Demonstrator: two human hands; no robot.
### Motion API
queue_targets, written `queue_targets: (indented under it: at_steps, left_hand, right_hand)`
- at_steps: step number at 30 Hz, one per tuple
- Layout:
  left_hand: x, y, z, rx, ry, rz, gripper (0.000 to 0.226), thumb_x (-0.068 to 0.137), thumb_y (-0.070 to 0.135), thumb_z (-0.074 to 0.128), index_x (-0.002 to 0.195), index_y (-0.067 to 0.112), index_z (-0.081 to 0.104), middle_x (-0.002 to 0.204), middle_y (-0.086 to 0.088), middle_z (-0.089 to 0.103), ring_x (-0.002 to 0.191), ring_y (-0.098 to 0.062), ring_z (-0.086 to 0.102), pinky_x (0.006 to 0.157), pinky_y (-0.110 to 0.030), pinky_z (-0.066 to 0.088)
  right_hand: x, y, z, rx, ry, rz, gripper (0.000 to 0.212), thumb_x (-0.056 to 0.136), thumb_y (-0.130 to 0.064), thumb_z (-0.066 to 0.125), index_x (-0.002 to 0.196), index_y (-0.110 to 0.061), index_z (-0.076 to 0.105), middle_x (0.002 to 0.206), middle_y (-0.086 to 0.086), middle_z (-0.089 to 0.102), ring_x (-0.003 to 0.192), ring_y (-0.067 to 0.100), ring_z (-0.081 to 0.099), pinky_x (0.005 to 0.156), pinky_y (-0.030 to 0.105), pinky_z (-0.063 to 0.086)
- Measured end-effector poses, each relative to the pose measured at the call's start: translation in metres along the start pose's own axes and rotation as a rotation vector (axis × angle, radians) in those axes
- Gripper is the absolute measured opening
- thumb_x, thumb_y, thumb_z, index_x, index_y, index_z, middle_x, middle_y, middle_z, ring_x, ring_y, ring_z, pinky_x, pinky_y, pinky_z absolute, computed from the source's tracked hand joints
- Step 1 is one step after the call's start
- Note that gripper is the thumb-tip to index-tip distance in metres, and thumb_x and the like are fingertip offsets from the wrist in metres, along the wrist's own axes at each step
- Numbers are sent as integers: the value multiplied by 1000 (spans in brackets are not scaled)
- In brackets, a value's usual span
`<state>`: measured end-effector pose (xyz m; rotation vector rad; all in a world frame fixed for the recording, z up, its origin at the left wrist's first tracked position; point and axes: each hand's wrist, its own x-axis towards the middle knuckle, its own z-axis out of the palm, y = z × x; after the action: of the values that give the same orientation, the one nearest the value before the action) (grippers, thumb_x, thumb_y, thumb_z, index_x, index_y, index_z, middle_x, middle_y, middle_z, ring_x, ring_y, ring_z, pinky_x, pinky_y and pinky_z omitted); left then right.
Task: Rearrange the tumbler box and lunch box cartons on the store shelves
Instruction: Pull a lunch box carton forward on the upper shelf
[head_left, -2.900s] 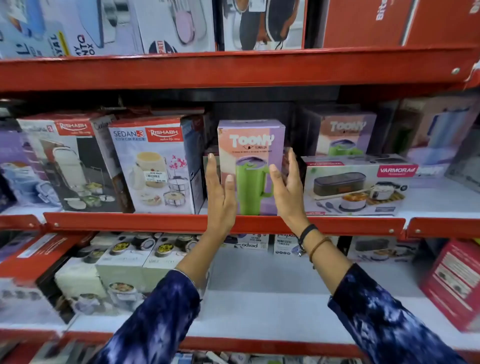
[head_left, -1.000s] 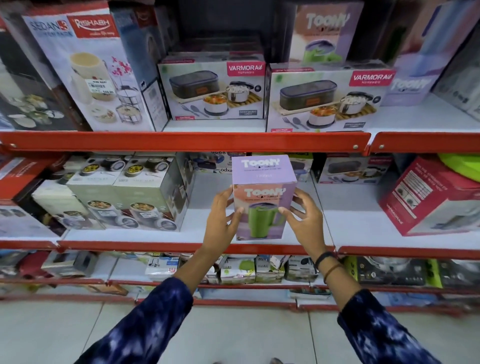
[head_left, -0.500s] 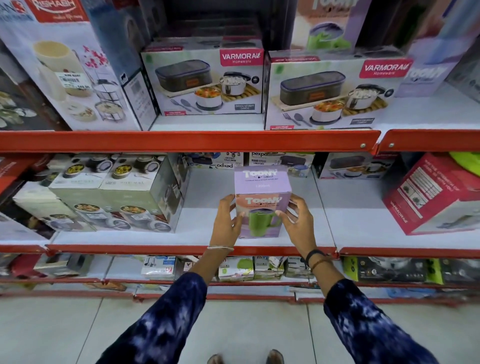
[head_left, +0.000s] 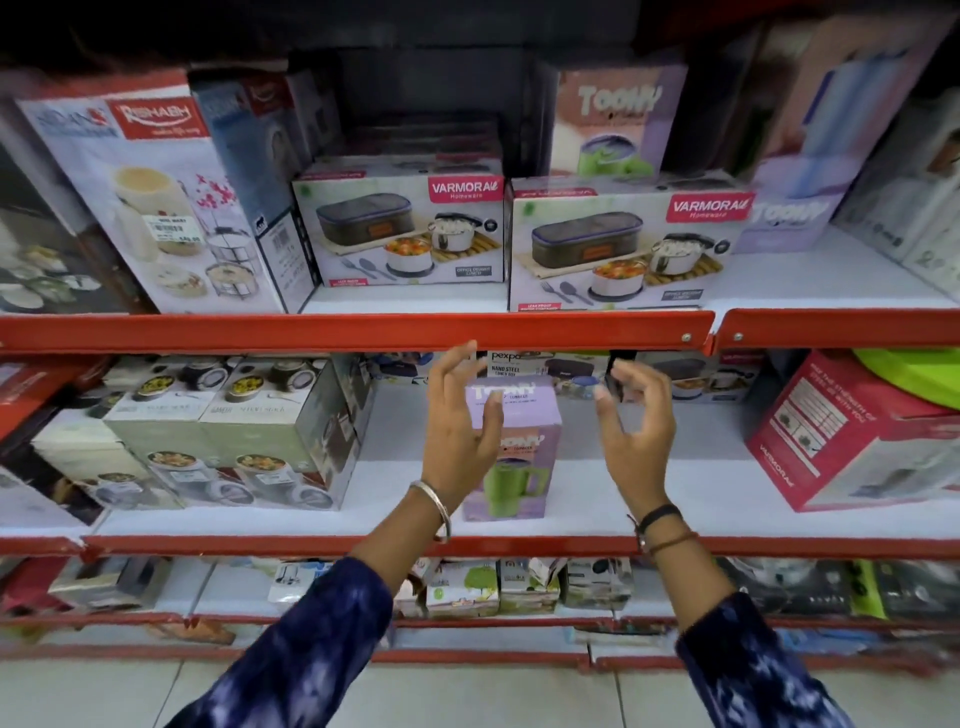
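A lilac Toony tumbler box (head_left: 524, 457) with a green mug picture stands upright on the white middle shelf (head_left: 649, 499). My left hand (head_left: 462, 421) hovers in front of its left side, fingers spread, holding nothing. My right hand (head_left: 636, 421) is raised to the right of the box, fingers curled apart, apart from it. On the shelf above stand two Varmora lunch box cartons, one at centre (head_left: 408, 228) and one to its right (head_left: 618, 249). Another Toony box (head_left: 613, 124) stands behind them.
A tall Rishabh carton (head_left: 156, 202) stands at upper left. Green lunch box cartons (head_left: 234, 436) fill the middle shelf's left; a red Varmora box (head_left: 852, 436) lies at its right. Red shelf lips (head_left: 363, 332) run across. Small cartons (head_left: 493, 587) sit on the lowest shelf.
The tumbler box came down from the upper shelf to the middle shelf. Both hands have let go of it and lifted up, away from its sides.
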<state>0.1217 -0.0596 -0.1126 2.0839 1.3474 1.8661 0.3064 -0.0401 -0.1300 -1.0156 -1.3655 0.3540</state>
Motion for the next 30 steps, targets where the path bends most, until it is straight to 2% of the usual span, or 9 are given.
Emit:
queue_targets:
  at_steps: [3, 8, 11, 13, 16, 19, 24, 27, 30]
  left_hand:
    - [49, 21, 6, -17, 42, 22, 30, 88, 7, 53, 117, 1, 47, 127, -5, 40, 123, -21, 40, 108, -31, 34]
    - [112, 31, 24, 10, -65, -162, 43, 92, 15, 52, 130, 2, 37, 132, -14, 39, 123, -22, 37, 109, -36, 31]
    - [127, 23, 35, 22, -192, -365, 58, 96, 24, 48, 142, 3, 20, 152, -17, 21, 140, -25, 18, 113, -28, 13]
    - [130, 18, 40, 18, -233, -452, 60, 97, 25, 46, 144, 2, 16, 155, -17, 16, 143, -27, 13, 114, -30, 11]
    - [131, 17, 43, -6, -196, -396, 44, 96, 17, 46, 137, 5, 35, 143, -17, 42, 132, -30, 37, 112, -44, 31]
    - [129, 21, 37, -38, -112, -332, 40, 97, 16, 45, 136, 9, 39, 139, -12, 47, 126, -20, 43, 107, -31, 35]
    - [133, 32, 10, -46, 46, -289, 37, 95, 24, 49, 131, 15, 48, 126, 2, 56, 110, -16, 54, 90, -29, 47]
    - [128, 34, -10, -32, 120, -326, 38, 91, 36, 52, 124, 18, 55, 119, -2, 65, 106, -17, 60, 91, -40, 52]
    - [121, 43, -30, 8, 172, -352, 33, 89, 36, 58, 117, 19, 62, 112, 2, 69, 98, -11, 63, 86, -39, 54]
  right_hand:
    - [48, -23, -15, 14, 120, -58, 23, 89, -12, 60, 112, -9, 55, 111, 7, 56, 104, 22, 56, 91, 26, 46]
    - [116, -21, -37, -96, 210, -54, 33, 89, -16, 59, 118, -3, 50, 119, 15, 54, 107, 15, 52, 91, 8, 35]
    - [143, -9, -48, -176, 126, 93, 51, 92, -23, 56, 134, -3, 37, 138, 18, 42, 127, 27, 42, 101, 19, 29]
    - [158, 1, -52, -223, 40, 190, 55, 93, -29, 52, 138, -3, 32, 143, 19, 39, 132, 30, 38, 106, 30, 30]
    - [169, 6, -54, -242, -33, 212, 45, 95, -29, 49, 130, -2, 42, 130, 21, 54, 121, 35, 49, 99, 34, 37]
    - [168, -6, -55, -174, 45, 136, 39, 94, -22, 52, 129, -8, 46, 128, 12, 57, 119, 27, 51, 101, 31, 39]
    - [161, -35, -59, -26, 137, 7, 39, 91, -25, 58, 128, -13, 49, 124, 0, 50, 112, 12, 50, 84, 2, 40]
    - [153, -50, -58, -40, 165, -15, 39, 90, -26, 59, 125, -10, 54, 119, 1, 50, 108, 10, 49, 78, -4, 37]
    - [143, -58, -56, -40, 166, -6, 37, 89, -28, 60, 121, -10, 57, 115, 0, 50, 106, 9, 48, 78, -6, 33]
